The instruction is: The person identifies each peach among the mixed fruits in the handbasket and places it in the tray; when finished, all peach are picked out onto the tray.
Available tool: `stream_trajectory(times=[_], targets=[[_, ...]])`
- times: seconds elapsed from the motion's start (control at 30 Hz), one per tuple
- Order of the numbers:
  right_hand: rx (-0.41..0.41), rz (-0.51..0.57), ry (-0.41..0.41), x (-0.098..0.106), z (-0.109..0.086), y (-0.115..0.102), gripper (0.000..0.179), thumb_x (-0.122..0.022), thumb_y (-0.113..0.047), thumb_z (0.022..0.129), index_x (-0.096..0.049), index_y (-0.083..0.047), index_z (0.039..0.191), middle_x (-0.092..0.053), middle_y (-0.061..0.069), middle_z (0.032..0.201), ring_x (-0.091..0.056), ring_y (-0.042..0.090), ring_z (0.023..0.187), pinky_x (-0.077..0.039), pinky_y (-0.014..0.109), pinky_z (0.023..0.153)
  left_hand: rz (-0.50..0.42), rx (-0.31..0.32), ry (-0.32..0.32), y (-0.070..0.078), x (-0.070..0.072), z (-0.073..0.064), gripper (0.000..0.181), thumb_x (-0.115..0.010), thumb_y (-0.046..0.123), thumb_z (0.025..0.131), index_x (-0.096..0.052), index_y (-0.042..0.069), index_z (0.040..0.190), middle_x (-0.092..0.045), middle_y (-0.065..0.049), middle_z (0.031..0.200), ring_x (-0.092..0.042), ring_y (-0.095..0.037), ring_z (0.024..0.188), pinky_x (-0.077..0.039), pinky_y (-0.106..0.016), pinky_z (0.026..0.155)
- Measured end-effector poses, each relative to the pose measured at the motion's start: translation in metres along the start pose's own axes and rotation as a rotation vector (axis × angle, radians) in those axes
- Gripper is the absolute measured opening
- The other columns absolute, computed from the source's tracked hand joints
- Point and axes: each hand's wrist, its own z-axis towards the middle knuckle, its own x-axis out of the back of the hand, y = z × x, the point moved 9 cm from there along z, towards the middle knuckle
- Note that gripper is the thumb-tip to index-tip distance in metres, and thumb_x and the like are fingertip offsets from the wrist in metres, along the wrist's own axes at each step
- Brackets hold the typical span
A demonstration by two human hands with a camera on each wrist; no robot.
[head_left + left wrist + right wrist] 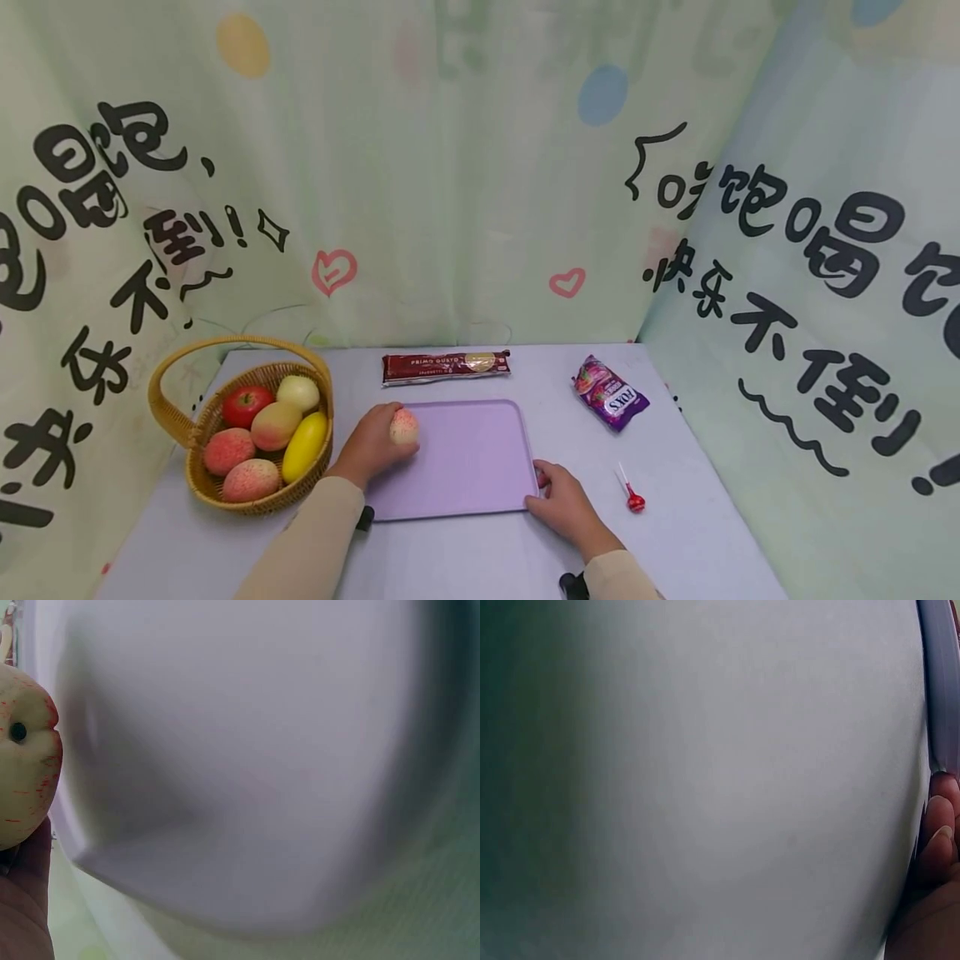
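Note:
My left hand grips a pale peach with red speckles over the left part of a lilac tray. In the left wrist view the same peach shows its dark stem hole at the left border, with part of the hand beneath it. At the tray's near right corner, my right hand holds the rim with thumb and curled fingers. The right wrist view catches those fingertips against the tray's side. How far the peach is from the tray surface is unclear.
A wicker basket of fruit with a tall handle stands left of the tray. Behind the tray lies a dark red spaghetti packet. To the right are a purple snack bag and a red lollipop. Printed curtains border the table.

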Motion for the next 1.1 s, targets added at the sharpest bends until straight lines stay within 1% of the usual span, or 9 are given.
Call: stream_trajectory(times=[0.13,0.23,0.43,0.57,0.73,0.93,1.0,1.1], targets=[[0.005,-0.003,0.007,0.000,-0.001,-0.001,0.065,-0.081,-0.017,0.080,-0.058,0.003,0.138,-0.059,0.002,0.096,-0.050,0.015,0.083,-0.043,0.028,0.069,0.000,0.018,-0.006,-0.003,-0.003,0.002,0.081,-0.093,0.029,0.074,-0.057,0.007,0.142,-0.061,-0.013,0.136,-0.060,-0.025,0.107,-0.053,-0.048,0.102],[0.004,0.000,0.008,0.000,-0.001,-0.001,0.066,-0.081,-0.017,0.080,-0.058,0.003,0.138,-0.059,0.002,0.096,-0.050,0.015,0.083,-0.044,0.028,0.069,-0.004,0.016,-0.003,-0.002,-0.003,0.003,0.081,-0.093,0.029,0.074,-0.056,0.006,0.142,-0.061,-0.013,0.136,-0.060,-0.026,0.107,-0.053,-0.047,0.101],[-0.013,-0.006,-0.001,-0.002,0.000,-0.001,0.066,-0.081,-0.020,0.082,-0.058,0.002,0.139,-0.059,0.001,0.097,-0.051,0.015,0.085,-0.044,0.027,0.071,0.001,0.025,0.004,-0.001,-0.001,0.002,0.083,-0.092,0.027,0.075,-0.054,0.006,0.145,-0.058,-0.015,0.141,-0.059,-0.027,0.110,-0.052,-0.048,0.104],[-0.007,-0.015,0.012,0.000,0.000,0.000,0.065,-0.082,-0.019,0.081,-0.058,0.002,0.138,-0.059,0.001,0.097,-0.051,0.015,0.085,-0.044,0.028,0.071,0.015,0.025,0.000,-0.001,-0.002,0.003,0.081,-0.090,0.027,0.077,-0.053,0.007,0.146,-0.056,-0.014,0.142,-0.058,-0.028,0.114,-0.051,-0.048,0.105],[0.001,-0.018,0.016,0.000,0.000,-0.001,0.065,-0.082,-0.018,0.081,-0.058,0.002,0.138,-0.059,0.001,0.096,-0.050,0.015,0.084,-0.044,0.028,0.070,0.012,0.001,0.009,0.004,0.003,0.002,0.079,-0.089,0.026,0.078,-0.053,0.007,0.145,-0.055,-0.014,0.145,-0.056,-0.029,0.119,-0.051,-0.048,0.105],[0.007,-0.010,0.010,0.001,0.000,-0.002,0.065,-0.081,-0.018,0.080,-0.059,0.003,0.138,-0.059,0.001,0.096,-0.050,0.015,0.083,-0.044,0.028,0.070,0.009,-0.038,0.031,0.012,0.012,0.000,0.074,-0.088,0.023,0.080,-0.054,0.004,0.143,-0.055,-0.016,0.144,-0.053,-0.034,0.125,-0.050,-0.052,0.106],[0.006,-0.004,0.006,0.001,0.000,-0.002,0.065,-0.081,-0.018,0.080,-0.059,0.003,0.137,-0.059,0.001,0.096,-0.050,0.015,0.083,-0.044,0.028,0.069,0.004,-0.044,0.036,0.013,0.014,-0.001,0.073,-0.088,0.022,0.080,-0.055,0.003,0.143,-0.056,-0.016,0.143,-0.052,-0.034,0.127,-0.049,-0.053,0.107],[0.004,0.001,-0.002,0.000,0.001,-0.001,0.065,-0.081,-0.018,0.080,-0.059,0.002,0.138,-0.059,0.001,0.096,-0.050,0.016,0.083,-0.044,0.029,0.069,0.012,-0.035,0.031,0.014,0.015,-0.002,0.072,-0.088,0.024,0.081,-0.056,0.005,0.143,-0.056,-0.014,0.143,-0.052,-0.034,0.127,-0.049,-0.053,0.107]])
